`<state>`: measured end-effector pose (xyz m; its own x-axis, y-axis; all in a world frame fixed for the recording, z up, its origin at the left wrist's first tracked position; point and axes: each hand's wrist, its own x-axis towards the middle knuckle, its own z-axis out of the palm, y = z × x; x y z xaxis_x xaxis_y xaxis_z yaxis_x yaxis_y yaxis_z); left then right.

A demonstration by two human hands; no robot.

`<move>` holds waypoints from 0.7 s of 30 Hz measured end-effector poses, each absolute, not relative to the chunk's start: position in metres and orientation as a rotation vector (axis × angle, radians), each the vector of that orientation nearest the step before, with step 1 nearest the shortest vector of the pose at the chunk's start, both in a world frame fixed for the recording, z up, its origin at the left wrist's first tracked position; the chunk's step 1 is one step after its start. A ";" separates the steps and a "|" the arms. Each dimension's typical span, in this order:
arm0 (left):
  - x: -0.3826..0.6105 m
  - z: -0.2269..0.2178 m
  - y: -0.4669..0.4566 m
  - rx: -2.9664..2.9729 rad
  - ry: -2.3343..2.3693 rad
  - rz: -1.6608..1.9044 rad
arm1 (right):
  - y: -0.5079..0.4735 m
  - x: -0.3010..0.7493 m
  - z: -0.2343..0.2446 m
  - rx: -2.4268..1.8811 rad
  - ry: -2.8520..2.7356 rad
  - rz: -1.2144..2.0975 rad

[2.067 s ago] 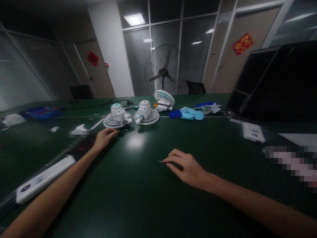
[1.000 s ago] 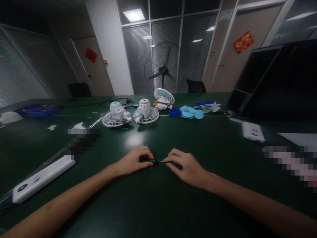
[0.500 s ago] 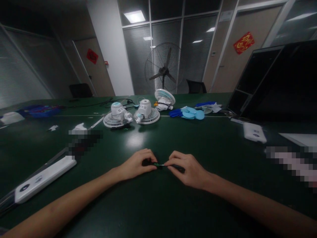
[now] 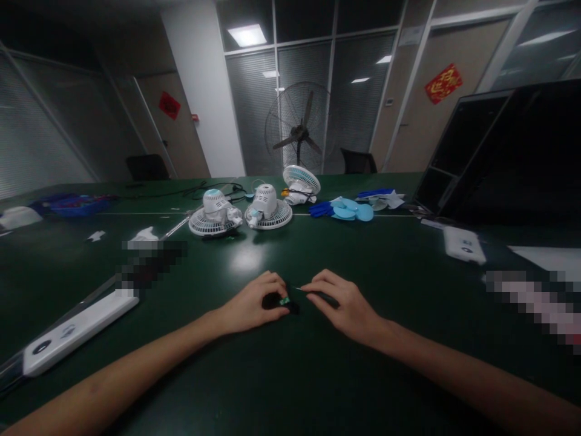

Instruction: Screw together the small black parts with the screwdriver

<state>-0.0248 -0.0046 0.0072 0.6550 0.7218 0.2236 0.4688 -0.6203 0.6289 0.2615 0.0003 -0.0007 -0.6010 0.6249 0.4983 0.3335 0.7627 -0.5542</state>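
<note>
My left hand [image 4: 255, 304] rests on the dark green table, thumb and fingers closed on a small green circuit board [image 4: 284, 300]. Something dark lies just beside the board, too dim to make out. Across from it, my right hand [image 4: 341, 307] grips the dark handle of a screwdriver [image 4: 327, 298] between thumb and fingers. The screwdriver's thin metal shaft points left toward the board, with a small gap between its tip and the board.
Two white fan heads [image 4: 269, 207] lie face down ahead, and another fan [image 4: 301, 183] tilts behind them. Light blue fan blades [image 4: 353, 209] lie beside blue gloves [image 4: 321, 209]. A white device [image 4: 79, 333] is at left, a blue basket [image 4: 82, 206] farther back, and a large dark screen [image 4: 521, 151] at right.
The screwdriver tip has drawn away from the circuit board, up and to the right. The board has turned slightly in my left hand, showing more of its green face.
</note>
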 end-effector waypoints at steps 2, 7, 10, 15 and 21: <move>-0.025 0.008 -0.005 2.344 0.954 0.684 | 0.000 0.262 -0.001 -0.701 -2.266 0.528; -0.027 0.009 -0.009 2.429 0.947 0.687 | 0.002 0.262 -0.004 -0.718 -2.275 0.512; -0.027 0.008 -0.010 2.531 0.934 0.656 | 0.001 0.262 -0.004 -0.708 -2.275 0.512; -0.027 0.007 -0.009 2.636 0.994 0.667 | -0.001 0.262 -0.002 -0.700 -2.276 0.530; -0.026 0.006 -0.010 2.622 0.975 0.596 | 0.000 0.262 -0.001 -0.699 -2.279 0.525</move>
<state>-0.0261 -0.0098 0.0062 0.6869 0.6707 0.2798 0.5551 -0.7327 0.3938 0.2616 0.0002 -0.0014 -0.6194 0.6107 0.4933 0.3331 0.7734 -0.5393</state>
